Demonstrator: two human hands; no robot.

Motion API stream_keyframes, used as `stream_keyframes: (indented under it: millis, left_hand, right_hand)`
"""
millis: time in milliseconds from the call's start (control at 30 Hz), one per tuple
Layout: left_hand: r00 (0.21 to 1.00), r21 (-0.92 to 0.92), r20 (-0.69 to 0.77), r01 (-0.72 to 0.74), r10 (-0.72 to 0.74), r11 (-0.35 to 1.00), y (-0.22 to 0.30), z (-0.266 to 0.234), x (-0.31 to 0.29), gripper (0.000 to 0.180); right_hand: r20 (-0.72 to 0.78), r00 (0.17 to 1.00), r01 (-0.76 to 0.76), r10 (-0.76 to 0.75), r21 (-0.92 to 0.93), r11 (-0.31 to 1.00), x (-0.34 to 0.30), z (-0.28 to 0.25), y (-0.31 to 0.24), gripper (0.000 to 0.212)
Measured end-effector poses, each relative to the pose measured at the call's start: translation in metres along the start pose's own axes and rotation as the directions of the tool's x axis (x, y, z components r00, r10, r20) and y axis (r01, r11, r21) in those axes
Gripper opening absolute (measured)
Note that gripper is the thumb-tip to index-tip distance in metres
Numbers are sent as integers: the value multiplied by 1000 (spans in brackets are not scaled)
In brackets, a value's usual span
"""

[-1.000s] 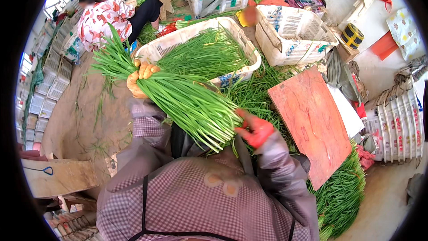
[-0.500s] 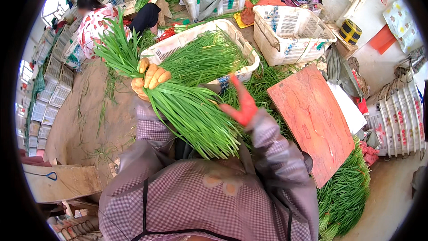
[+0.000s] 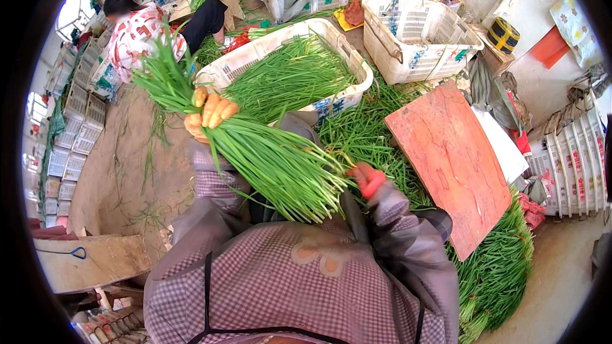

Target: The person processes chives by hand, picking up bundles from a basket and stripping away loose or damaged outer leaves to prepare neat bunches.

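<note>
A thick bunch of long green garlic chives (image 3: 274, 159) lies slantwise before my body, its leafy tops at the upper left and pale cut ends at the lower right. My left hand (image 3: 213, 113), in a tan glove, is closed round its middle. Beside the pale ends is my right hand (image 3: 368, 180), in a red glove, fingers closed on a thin yellowish chive blade (image 3: 343, 157) that sticks out from the bunch. Just beyond, a white plastic crate (image 3: 365, 86) holds more loose chives (image 3: 293, 76).
A reddish wooden board (image 3: 449, 165) sits to my right, above bundled chives (image 3: 497, 274). Loose chives (image 3: 357, 124) cover the floor between board and crate. Another white crate (image 3: 421, 67) stands at the far right. A person (image 3: 143, 35) in a patterned top crouches at the far left.
My right hand, spread open and blurred before, has moved down and right and closed by the pale ends, drawing a yellowish blade outward. My left hand keeps its grip.
</note>
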State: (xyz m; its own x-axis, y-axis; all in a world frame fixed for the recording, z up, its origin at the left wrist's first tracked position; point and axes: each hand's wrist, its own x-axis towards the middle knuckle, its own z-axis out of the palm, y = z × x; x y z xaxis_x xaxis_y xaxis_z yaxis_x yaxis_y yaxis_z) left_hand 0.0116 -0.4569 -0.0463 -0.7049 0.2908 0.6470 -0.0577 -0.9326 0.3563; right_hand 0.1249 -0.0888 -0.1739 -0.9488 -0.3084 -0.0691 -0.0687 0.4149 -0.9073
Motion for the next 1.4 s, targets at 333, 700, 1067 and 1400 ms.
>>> stream_keyframes:
  millis: [333, 700, 1067, 1400]
  left_hand:
    - [983, -144, 115, -129, 146, 981, 7, -7, -2, 24]
    - [876, -7, -409, -283, 255, 959, 18, -53, -29, 25]
    - [562, 383, -645, -348, 517, 856, 24, -94, -60, 19]
    - [530, 361, -727, -246, 436, 900, 38, -103, -61, 12]
  right_hand:
    - [170, 983, 125, -66, -363, 923, 12, -40, -27, 89]
    - [393, 902, -189, -180, 733, 653, 42, 21, -38, 23]
    - [239, 939, -335, 245, 495, 801, -9, -79, -4, 49]
    - [101, 993, -116, 68, 953, 281, 38, -44, -23, 25]
